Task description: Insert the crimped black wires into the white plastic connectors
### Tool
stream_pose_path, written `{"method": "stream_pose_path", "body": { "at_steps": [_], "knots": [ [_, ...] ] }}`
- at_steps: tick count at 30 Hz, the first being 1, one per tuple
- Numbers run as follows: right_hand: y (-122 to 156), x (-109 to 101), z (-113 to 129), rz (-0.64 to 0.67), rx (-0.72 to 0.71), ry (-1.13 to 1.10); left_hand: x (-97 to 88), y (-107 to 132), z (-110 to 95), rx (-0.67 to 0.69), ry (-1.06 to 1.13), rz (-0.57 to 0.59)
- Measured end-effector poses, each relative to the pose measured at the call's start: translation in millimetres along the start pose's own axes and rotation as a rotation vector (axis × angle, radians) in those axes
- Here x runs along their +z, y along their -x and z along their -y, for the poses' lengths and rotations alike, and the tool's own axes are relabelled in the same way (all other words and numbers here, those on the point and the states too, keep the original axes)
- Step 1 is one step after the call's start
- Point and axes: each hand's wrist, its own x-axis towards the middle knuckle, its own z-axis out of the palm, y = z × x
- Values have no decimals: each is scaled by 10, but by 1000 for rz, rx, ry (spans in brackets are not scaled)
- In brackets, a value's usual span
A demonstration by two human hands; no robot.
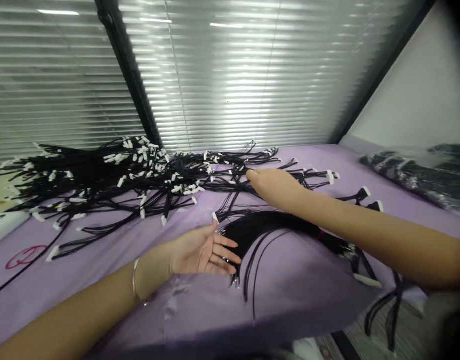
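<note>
My left hand (205, 254) lies palm up with its fingers stretched out and apart, beside the end of a bundle of loose black wires (260, 225). Close to its thumb tip is a small white connector (215, 217) on thin black wires; whether they touch I cannot tell. Farther back, my right hand (273, 186) reaches over the right part of a pile of black cables with white connectors (185, 175). Its back faces me and its fingers curl down among the cables, so what they hold is hidden. The wire bundle curves under my right forearm and has metal-tipped ends.
A purple cloth (102, 280) covers the table, with a red circled mark (25, 257) at left. Clear bags of black cables (413, 177) lie at right. Some cables (389, 310) hang over the front edge. Window blinds (233, 75) stand behind.
</note>
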Motion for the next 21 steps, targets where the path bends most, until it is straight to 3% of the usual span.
{"method": "stream_pose_path", "body": {
  "at_steps": [2,4,5,7,9,10,11,15,21],
  "knots": [
    [35,-21,-31,-5,4,-1,83,56,8,3,-148,-42],
    [70,-51,-68,-18,15,-3,183,145,22,103,-512,-143],
    [86,-65,-85,-27,22,-4,224,188,32,224,-761,-240],
    [114,-83,-112,-42,31,-10,264,239,63,589,-1262,-481],
    [136,-82,-120,-50,29,-17,238,219,99,925,-1608,-633],
    [144,-76,-115,-50,25,-20,205,184,117,1008,-1713,-673],
    [152,-68,-106,-49,20,-24,163,137,132,1021,-1783,-697],
    [186,-50,-41,-48,-11,-38,-2,-50,148,804,-1908,-747],
    [240,-46,-151,37,27,-58,-11,-61,114,701,-2069,-487]
  ]
}}
